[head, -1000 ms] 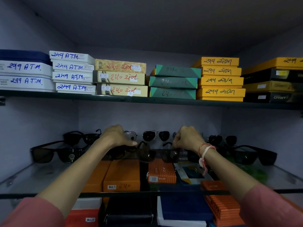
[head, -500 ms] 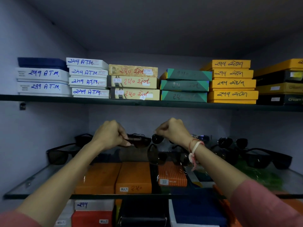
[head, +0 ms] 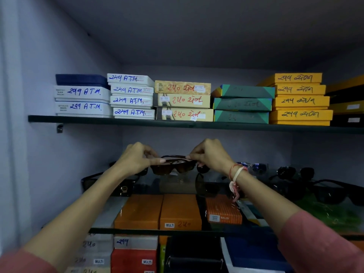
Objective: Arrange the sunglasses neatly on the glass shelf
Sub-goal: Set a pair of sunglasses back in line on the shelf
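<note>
We pinch brown sunglasses (head: 174,166) at mid-frame, left hand (head: 136,157) and right hand (head: 211,154) fingers closed on either end. Since a second ago, we lifted them above the glass shelf (head: 177,231).

Open air lies between the upper shelf (head: 177,126) and the glass shelf (head: 256,232); sunglasses (head: 295,174) crowd the glass at the right and rear.

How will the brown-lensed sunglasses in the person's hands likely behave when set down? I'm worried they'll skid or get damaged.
The brown sunglasses look thin-framed, so probably light. Both the left hand and right hand pinch them by their ends, hinting the arms fold and flex. The glass shelf looks smooth, so they may slide if nudged, and the lenses could scratch.
</note>
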Motion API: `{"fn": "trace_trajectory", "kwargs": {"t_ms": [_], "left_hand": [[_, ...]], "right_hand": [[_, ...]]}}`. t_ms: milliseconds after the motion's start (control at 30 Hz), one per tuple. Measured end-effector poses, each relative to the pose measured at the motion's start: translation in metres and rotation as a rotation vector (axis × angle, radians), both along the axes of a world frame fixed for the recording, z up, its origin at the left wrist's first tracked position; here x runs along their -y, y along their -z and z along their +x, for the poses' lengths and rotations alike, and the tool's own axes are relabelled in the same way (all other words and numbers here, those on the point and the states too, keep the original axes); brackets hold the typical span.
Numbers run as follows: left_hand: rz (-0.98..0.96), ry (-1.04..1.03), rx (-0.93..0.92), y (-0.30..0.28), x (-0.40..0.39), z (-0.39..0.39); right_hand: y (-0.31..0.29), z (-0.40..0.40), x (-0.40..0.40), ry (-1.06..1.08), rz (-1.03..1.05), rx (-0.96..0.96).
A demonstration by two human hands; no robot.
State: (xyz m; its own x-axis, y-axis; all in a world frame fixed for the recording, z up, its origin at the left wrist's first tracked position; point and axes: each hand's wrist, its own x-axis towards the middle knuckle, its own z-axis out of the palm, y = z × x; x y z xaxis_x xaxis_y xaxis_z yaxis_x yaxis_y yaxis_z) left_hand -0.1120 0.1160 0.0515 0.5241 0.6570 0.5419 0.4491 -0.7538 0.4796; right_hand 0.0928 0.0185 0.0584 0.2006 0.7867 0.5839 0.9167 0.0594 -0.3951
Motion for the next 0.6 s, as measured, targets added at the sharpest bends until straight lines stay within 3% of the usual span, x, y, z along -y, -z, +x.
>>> {"fn": "trace_trajectory", "kwargs": {"t_ms": [167, 300, 600], "left_hand": [[-0.002, -0.062, -0.154, -0.002, -0.005, -0.002], [-0.021, -0.121, -0.159, -0.005, -0.010, -0.003], [-0.228, -0.239, -0.264, -0.006, -0.017, 0.002]], "right_hand": [[0.005, -0.007, 0.001, 0.088, 0.064, 0.029], [0.007, -0.012, -0.001, 0.201, 0.076, -0.008], [0.017, -0.026, -0.017, 0.327, -0.151, 0.061]]}}
